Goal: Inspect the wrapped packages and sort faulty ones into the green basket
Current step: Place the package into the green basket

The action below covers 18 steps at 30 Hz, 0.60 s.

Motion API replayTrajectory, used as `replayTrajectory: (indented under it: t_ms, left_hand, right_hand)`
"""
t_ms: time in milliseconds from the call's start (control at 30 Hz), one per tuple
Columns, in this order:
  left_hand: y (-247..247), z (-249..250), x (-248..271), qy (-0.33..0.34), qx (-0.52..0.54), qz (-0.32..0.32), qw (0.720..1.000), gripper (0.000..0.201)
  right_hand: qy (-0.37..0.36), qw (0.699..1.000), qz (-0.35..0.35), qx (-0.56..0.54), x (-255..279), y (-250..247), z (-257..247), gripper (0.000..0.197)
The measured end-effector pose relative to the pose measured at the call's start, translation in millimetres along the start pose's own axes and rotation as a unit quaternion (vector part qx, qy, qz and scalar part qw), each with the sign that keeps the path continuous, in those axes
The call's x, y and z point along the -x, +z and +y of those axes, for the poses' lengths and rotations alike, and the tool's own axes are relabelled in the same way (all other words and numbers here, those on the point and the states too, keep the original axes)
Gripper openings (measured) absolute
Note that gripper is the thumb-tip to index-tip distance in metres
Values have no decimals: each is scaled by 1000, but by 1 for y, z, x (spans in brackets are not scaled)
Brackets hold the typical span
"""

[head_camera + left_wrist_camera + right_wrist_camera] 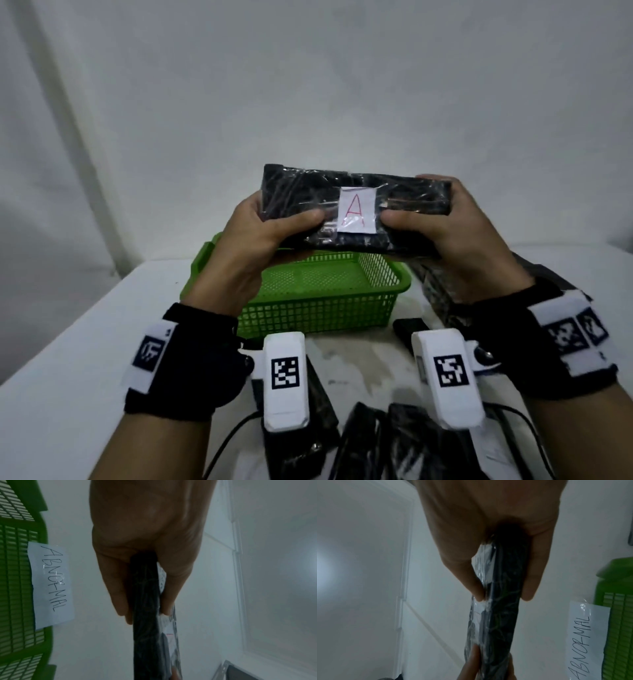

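Currently inspecting. I have one black plastic-wrapped package (356, 205) raised off the table, held lengthwise between both hands, above the far edge of the green basket (318, 308). My left hand (253, 236) grips the left end, thumb on the near face and fingers curled behind; my right hand (442, 233) grips the right end the same way. Both thumbs sit just beside a white paper label (356, 212) marked with a red "A", one on each side of it.

Wrist views show the package edge-on: thin, dark, with loose clear film wrinkling along one face. Film looks bunched near my left thumb, but I cannot tell whether it is torn or only creased.

Green basket stands on the white table (68, 342), near and slightly left of centre, apparently holding nothing. A paper tag reading "ABNORMAL" (51, 585) is taped to its far outer wall. More dark wrapped packages (442, 294) lie to the right of the basket, partly hidden by my right wrist; others sit at the near edge under the wrist cameras.

Judgement: early in the task, first verdict not yet made. Next move calls for turning the package to check the back face and seams. If the wrap is faulty, lower it straight down into the basket; otherwise set it aside, well apart from the unchecked ones.
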<state>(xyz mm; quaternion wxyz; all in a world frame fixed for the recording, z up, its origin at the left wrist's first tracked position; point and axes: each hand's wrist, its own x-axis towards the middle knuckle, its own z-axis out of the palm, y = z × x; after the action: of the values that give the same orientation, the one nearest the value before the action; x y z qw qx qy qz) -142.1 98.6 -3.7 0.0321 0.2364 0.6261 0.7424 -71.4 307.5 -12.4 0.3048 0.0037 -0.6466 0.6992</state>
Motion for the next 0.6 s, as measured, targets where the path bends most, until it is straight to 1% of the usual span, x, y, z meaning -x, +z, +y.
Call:
replayTrajectory:
  t_ms: [100, 133, 200, 267, 333, 400, 467, 533, 567, 600]
  left_hand:
    - [3, -3, -2, 26, 17, 40, 999, 62]
    - [4, -4, -2, 37, 16, 53, 998, 64]
    - [3, -7, -2, 56, 10, 67, 996, 68]
    - [2, -8, -2, 66, -1, 70, 995, 67]
    - [0, -8, -2, 66, -9, 59, 996, 59]
    - [-4, -9, -1, 71, -41, 45, 996, 49]
    - [-10, -8, 1, 87, -124, 41, 988, 44]
    - [-15, -6, 3, 92, -167, 42, 981, 47]
    - [-16, -5, 4, 92, -162, 30, 982, 51]
    - [-15, -2, 5, 87, -143, 14, 986, 55]
  right_hand:
    - [-97, 993, 49, 45, 3, 6, 2, 59]
    - [-126, 989, 58, 58, 3, 9, 4, 57]
    - [-160, 983, 60, 70, 6, 13, 4, 53]
    - [-161, 984, 48, 57, 8, 14, 4, 51]
    - [-152, 986, 37, 57, 8, 13, 4, 50]
    - [-164, 980, 39, 108, 7, 9, 3, 53]
    - [-175, 969, 50, 167, 7, 5, 2, 61]
    - [-194, 947, 77, 243, 9, 3, 2, 63]
    - [-202, 937, 95, 269, 10, 2, 3, 62]
    - [-205, 933, 108, 277, 10, 2, 4, 62]
